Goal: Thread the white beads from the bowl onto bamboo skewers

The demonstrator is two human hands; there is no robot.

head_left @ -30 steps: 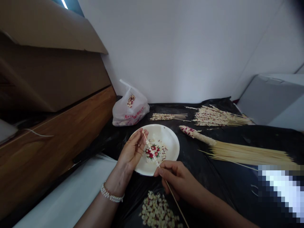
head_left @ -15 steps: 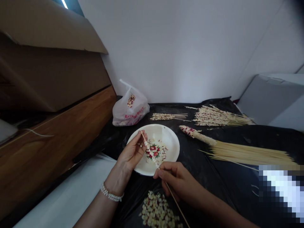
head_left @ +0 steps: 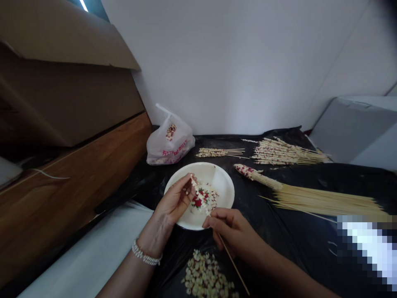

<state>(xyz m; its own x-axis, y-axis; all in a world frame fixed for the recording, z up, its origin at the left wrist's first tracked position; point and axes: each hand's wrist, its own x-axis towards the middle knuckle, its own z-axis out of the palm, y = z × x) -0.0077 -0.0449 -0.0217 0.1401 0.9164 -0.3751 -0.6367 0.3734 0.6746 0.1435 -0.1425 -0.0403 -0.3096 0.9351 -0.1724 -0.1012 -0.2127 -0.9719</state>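
Note:
My right hand [head_left: 231,231] pinches a thin bamboo stick [head_left: 233,264] that slants up over a white plate [head_left: 221,182]. Small white flower buds are threaded along the stick's upper part [head_left: 198,194]. My left hand [head_left: 173,203], with a bead bracelet at the wrist, is closed in a pinch at the stick's tip and holds a few loose buds against it. The plate carries a red flower print and some loose buds. A heap of loose buds [head_left: 206,277] lies on the black sheet just in front of my right hand.
Several bud-filled sticks [head_left: 287,151] and a smaller bunch [head_left: 218,152] lie at the back. A bundle of bare sticks [head_left: 325,200] with one wrapped end lies to the right. A white plastic bag [head_left: 170,142] sits by the wall. Wooden furniture and cardboard stand on the left, a grey box on the right.
The stick's tip has shifted slightly right and the stick stands steeper. My left hand's fingers have moved along with the tip. My right hand has edged up a little.

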